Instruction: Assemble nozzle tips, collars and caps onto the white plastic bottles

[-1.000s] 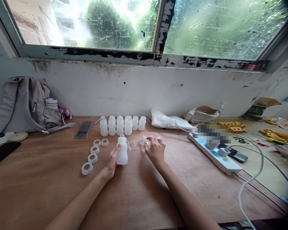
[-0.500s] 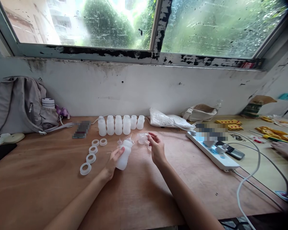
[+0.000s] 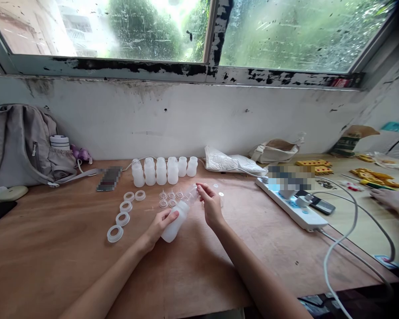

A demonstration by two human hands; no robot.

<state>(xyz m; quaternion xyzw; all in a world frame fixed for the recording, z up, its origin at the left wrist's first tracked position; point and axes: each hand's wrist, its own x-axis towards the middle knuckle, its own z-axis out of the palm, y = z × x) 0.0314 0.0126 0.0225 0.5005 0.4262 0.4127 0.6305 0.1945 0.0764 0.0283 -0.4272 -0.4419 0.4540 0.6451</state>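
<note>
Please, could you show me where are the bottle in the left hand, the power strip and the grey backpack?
Bottle in the left hand point(image 3: 174, 227): head view, now, on its body.
Power strip point(image 3: 310, 219): head view, now, on its white top.
Grey backpack point(image 3: 15, 144): head view, now, on its front.

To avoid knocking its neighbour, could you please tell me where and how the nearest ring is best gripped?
I'd pinch the ring by its outer rim, from above its near side: it lies flat, with the next ring close behind.
</note>
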